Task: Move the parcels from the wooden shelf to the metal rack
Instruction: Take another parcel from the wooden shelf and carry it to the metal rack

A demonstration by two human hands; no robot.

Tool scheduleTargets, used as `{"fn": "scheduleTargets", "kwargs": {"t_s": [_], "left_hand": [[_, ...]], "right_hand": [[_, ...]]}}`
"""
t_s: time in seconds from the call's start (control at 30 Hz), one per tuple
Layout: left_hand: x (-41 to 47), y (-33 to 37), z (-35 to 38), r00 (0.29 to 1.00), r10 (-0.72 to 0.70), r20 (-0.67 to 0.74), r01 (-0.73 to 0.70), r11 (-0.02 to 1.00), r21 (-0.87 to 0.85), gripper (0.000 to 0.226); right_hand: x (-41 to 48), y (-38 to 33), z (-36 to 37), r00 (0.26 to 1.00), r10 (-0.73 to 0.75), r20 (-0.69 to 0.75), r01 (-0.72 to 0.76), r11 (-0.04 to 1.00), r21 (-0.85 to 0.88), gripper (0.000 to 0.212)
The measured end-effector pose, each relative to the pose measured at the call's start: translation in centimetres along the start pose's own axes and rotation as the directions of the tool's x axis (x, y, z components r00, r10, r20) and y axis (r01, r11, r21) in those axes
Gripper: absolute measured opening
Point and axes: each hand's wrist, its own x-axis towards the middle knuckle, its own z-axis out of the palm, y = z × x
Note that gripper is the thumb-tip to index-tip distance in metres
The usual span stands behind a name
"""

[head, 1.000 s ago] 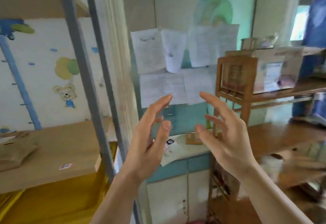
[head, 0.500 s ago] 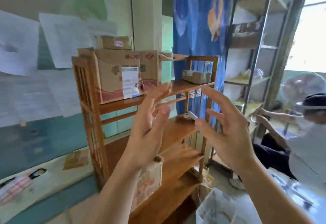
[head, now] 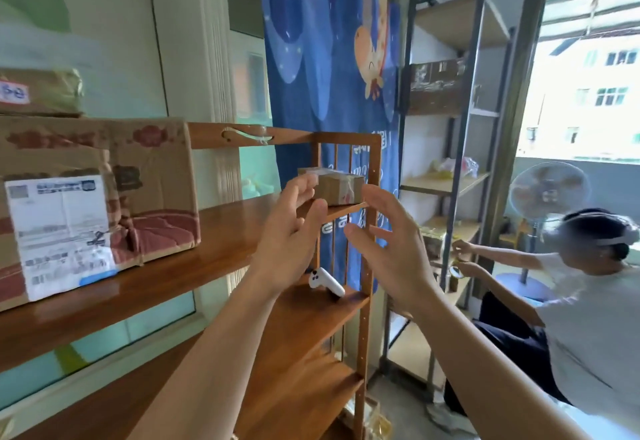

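A small taped cardboard parcel sits at the right end of the wooden shelf's upper board. My left hand and my right hand are raised in front of it, fingers spread, holding nothing; the left fingertips overlap its left edge. A large cardboard parcel with a white label stands on the same board at left, with a smaller parcel on top of it. A metal rack stands further right.
A white controller lies on the wooden shelf's lower board. Another person crouches at the metal rack, beside a standing fan. A blue curtain hangs behind the shelf. A dark box sits on the rack.
My view has swung right from a metal rack and papered wall to the wooden shelf. Both open hands have come closer to the small parcel.
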Motion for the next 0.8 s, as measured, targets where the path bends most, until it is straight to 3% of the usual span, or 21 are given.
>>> {"fn": "scheduleTargets", "kwargs": {"t_s": [0.13, 0.33, 0.43, 0.53, 0.6, 0.7, 0.8], "left_hand": [[8.3, -4.5, 2.9, 0.991, -0.131, -0.038, 0.132, 0.991, 0.011, 0.047], [16.2, -8.3, 6.1, 0.898, -0.437, -0.06, 0.437, 0.9, -0.009, 0.062], [16.6, -8.3, 6.7, 0.822, -0.568, 0.023, 0.564, 0.809, -0.165, 0.042], [15.1, -7.3, 6.5, 0.844, -0.537, 0.015, 0.532, 0.832, -0.156, 0.033], [13.1, -5.7, 5.9, 0.887, -0.459, -0.054, 0.448, 0.882, -0.149, 0.018], [9.4, -3.0, 4.4, 0.912, -0.357, -0.202, 0.332, 0.932, -0.147, 0.017], [4.7, -0.5, 2.8, 0.904, -0.285, -0.319, 0.249, 0.957, -0.149, 0.02]], "right_hand": [[8.8, 5.8, 2.7, 0.98, 0.194, -0.042, -0.192, 0.98, 0.047, 0.039], [18.5, 13.0, 5.1, 0.913, 0.406, -0.043, -0.408, 0.905, -0.119, 0.082], [19.1, 13.6, 6.0, 0.898, 0.439, -0.033, -0.44, 0.893, -0.096, 0.079], [17.3, 12.0, 5.8, 0.905, 0.408, -0.122, -0.406, 0.913, 0.038, 0.039], [15.2, 10.5, 5.1, 0.904, 0.376, -0.205, -0.356, 0.925, 0.131, 0.025], [10.8, 6.7, 3.8, 0.921, 0.307, -0.24, -0.256, 0.941, 0.22, 0.022], [5.5, 2.7, 2.2, 0.944, 0.225, -0.241, -0.155, 0.948, 0.279, 0.036]]}}
